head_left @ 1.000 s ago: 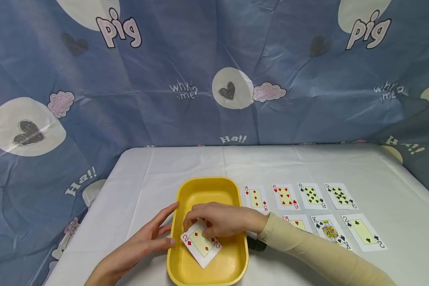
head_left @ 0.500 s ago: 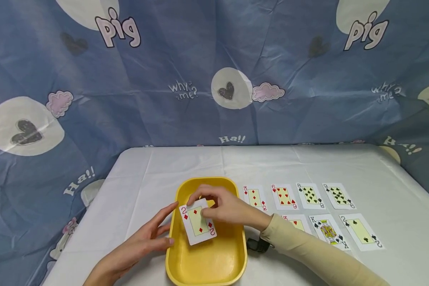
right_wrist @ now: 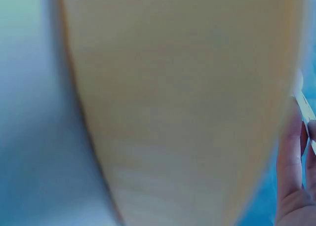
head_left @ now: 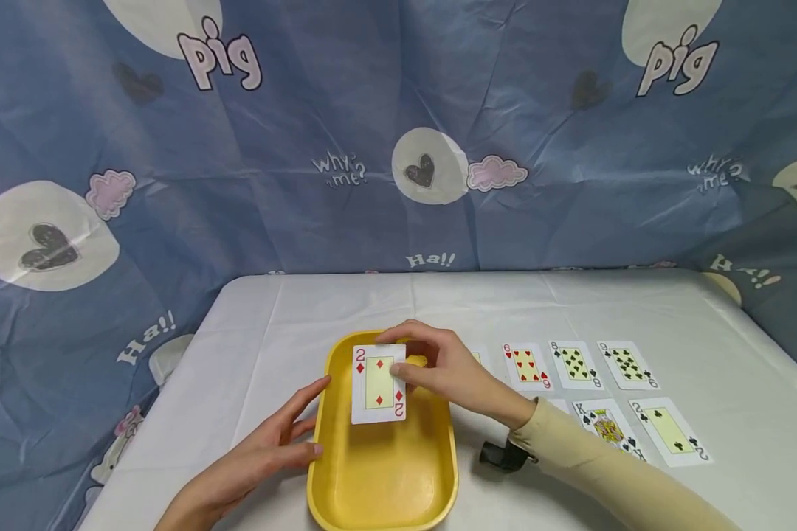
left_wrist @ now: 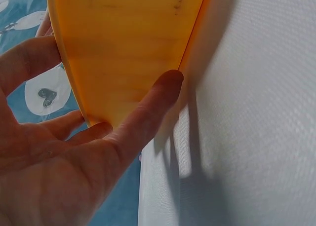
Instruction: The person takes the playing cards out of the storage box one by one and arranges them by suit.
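Observation:
My right hand (head_left: 448, 372) pinches a two of diamonds playing card (head_left: 375, 402) between thumb and fingers, face up, above the far half of a yellow tray (head_left: 392, 483). In the head view no other card shows in the tray's visible part. At the tray's left side, my left hand (head_left: 259, 450) rests its spread, fairly straight fingers and thumb against the wall. The left wrist view shows the left thumb (left_wrist: 143, 117) lying along the tray's outer wall (left_wrist: 128, 43). In the right wrist view the blurred tray wall (right_wrist: 177, 97) fills most of the picture, with the right hand (right_wrist: 294, 176) at its edge.
Right of the tray, two rows of face-up cards lie on the white cloth (head_left: 292, 317): a six of hearts (head_left: 528, 366), a black eight (head_left: 575, 365), a black nine (head_left: 629, 365), a king (head_left: 609, 429) and a two of clubs (head_left: 671, 431). The right arm partly hides others.
The right hand has lifted the two of diamonds from low in the tray, carrying it up and away toward the far end while turning it upright. The left hand stays put.

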The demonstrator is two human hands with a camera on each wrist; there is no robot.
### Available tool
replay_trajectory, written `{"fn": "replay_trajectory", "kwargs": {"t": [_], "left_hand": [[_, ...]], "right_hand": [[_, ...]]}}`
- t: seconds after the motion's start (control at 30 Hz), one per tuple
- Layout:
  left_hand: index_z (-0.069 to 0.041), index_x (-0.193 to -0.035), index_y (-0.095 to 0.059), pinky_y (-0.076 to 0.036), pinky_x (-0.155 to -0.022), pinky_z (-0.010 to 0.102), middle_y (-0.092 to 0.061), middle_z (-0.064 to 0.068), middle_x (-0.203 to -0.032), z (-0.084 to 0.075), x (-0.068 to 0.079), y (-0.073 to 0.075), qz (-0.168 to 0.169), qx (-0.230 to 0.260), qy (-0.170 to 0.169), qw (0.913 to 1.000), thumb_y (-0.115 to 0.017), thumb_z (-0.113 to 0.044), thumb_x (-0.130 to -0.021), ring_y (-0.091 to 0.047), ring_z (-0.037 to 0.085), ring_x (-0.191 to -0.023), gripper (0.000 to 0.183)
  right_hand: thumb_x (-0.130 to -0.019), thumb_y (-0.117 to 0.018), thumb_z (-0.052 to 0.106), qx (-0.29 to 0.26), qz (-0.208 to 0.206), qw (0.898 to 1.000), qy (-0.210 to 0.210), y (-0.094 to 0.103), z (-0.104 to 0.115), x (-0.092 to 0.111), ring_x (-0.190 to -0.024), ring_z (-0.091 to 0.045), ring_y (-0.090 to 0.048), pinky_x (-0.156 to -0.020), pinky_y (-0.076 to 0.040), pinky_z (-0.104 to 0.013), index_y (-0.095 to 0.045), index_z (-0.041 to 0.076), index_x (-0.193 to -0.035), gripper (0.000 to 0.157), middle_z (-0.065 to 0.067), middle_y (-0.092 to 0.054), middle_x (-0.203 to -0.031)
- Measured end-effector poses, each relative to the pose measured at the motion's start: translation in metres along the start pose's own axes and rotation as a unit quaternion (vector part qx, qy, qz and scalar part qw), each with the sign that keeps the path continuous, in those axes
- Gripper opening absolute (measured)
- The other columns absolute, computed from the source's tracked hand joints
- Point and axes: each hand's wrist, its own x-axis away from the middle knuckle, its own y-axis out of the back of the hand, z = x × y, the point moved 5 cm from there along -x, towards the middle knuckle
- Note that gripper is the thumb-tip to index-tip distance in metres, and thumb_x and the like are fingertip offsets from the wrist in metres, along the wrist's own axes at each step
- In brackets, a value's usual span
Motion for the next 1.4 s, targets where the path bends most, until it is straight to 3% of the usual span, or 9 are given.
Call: {"fn": "replay_trajectory", "kwargs": {"t": [0.13, 0.33, 0.6, 0.7, 0.83, 0.97, 1.17, 1.4], "left_hand": [[-0.032, -0.158, -0.014, -0.048, -0.096, 0.048, -0.012, 0.017, -0.162, 0.0, 0.001, 0.001, 0.001, -0.003, 0.0, 1.0, -0.062, -0.02, -0.098, -0.04, 0.033, -0.135, 0.078], [-0.032, -0.158, -0.013, -0.048, -0.096, 0.048, -0.01, 0.014, -0.163, 0.0, 0.002, 0.002, 0.004, -0.008, 0.0, 1.0, -0.06, -0.021, -0.099, -0.038, 0.034, -0.137, 0.075], [-0.03, -0.158, -0.012, -0.048, -0.096, 0.048, -0.008, 0.015, -0.163, -0.002, 0.002, 0.002, 0.004, -0.007, 0.003, 1.0, -0.06, -0.02, -0.099, -0.035, 0.036, -0.138, 0.076], [-0.029, -0.158, -0.012, -0.048, -0.096, 0.048, -0.006, 0.014, -0.163, -0.002, 0.002, 0.002, 0.003, -0.005, 0.004, 1.0, -0.06, -0.02, -0.099, -0.034, 0.037, -0.138, 0.077], [-0.029, -0.159, -0.012, -0.048, -0.096, 0.048, -0.005, 0.013, -0.163, -0.002, 0.001, 0.002, 0.007, -0.003, 0.003, 1.0, -0.06, -0.019, -0.099, -0.035, 0.036, -0.138, 0.077], [-0.029, -0.158, -0.012, -0.047, -0.096, 0.048, -0.006, 0.014, -0.163, -0.002, 0.001, 0.001, 0.009, -0.002, 0.005, 0.9999, -0.06, -0.019, -0.099, -0.036, 0.035, -0.138, 0.077], [-0.028, -0.159, -0.011, -0.048, -0.096, 0.048, -0.01, 0.016, -0.163, -0.001, -0.001, 0.0, 0.005, -0.003, 0.011, 0.9999, -0.06, -0.021, -0.099, -0.038, 0.035, -0.137, 0.077], [-0.028, -0.158, -0.012, -0.048, -0.095, 0.049, -0.012, 0.017, -0.162, 0.0, -0.002, 0.0, -0.002, -0.004, 0.016, 0.9999, -0.06, -0.022, -0.099, -0.039, 0.035, -0.136, 0.077]], "right_hand": [[-0.093, -0.066, 0.002, 0.003, -0.025, 0.999, -0.026, 0.02, 0.003, 0.015, -0.082, -0.031, -0.063, -0.063, -0.057, -0.047, -0.062, 0.009, -0.129, 0.037, -0.007, -0.058, -0.125], [-0.094, -0.065, 0.003, 0.013, -0.048, 0.996, -0.069, 0.048, 0.004, 0.042, -0.083, -0.034, -0.064, -0.065, -0.057, -0.049, -0.062, 0.015, -0.129, 0.037, -0.013, -0.061, -0.12], [-0.089, -0.064, -0.002, 0.079, -0.096, 0.986, -0.111, 0.082, -0.005, 0.078, -0.071, -0.03, -0.061, -0.058, -0.056, -0.044, -0.065, 0.013, -0.12, 0.034, -0.01, -0.06, -0.123], [-0.087, -0.062, -0.005, 0.1, -0.086, 0.982, -0.136, 0.087, -0.014, 0.088, -0.068, -0.027, -0.06, -0.054, -0.055, -0.044, -0.065, 0.012, -0.117, 0.035, -0.011, -0.06, -0.119], [-0.086, -0.062, -0.006, 0.11, -0.04, 0.98, -0.161, 0.083, -0.027, 0.098, -0.072, -0.026, -0.061, -0.056, -0.056, -0.045, -0.065, 0.009, -0.115, 0.033, -0.015, -0.057, -0.117], [-0.085, -0.069, -0.002, 0.156, -0.004, 0.973, -0.17, 0.078, -0.037, 0.104, -0.078, -0.023, -0.063, -0.063, -0.057, -0.036, -0.068, 0.013, -0.11, 0.029, -0.011, -0.059, -0.113], [-0.082, -0.078, 0.01, 0.263, 0.014, 0.95, -0.167, 0.077, -0.042, 0.108, -0.082, -0.014, -0.058, -0.071, -0.05, -0.026, -0.069, 0.023, -0.107, 0.029, 0.006, -0.064, -0.099], [-0.084, -0.078, 0.011, 0.305, 0.042, 0.94, -0.143, 0.074, -0.042, 0.109, -0.081, -0.013, -0.054, -0.07, -0.045, -0.024, -0.07, 0.025, -0.108, 0.03, 0.009, -0.061, -0.095]]}}
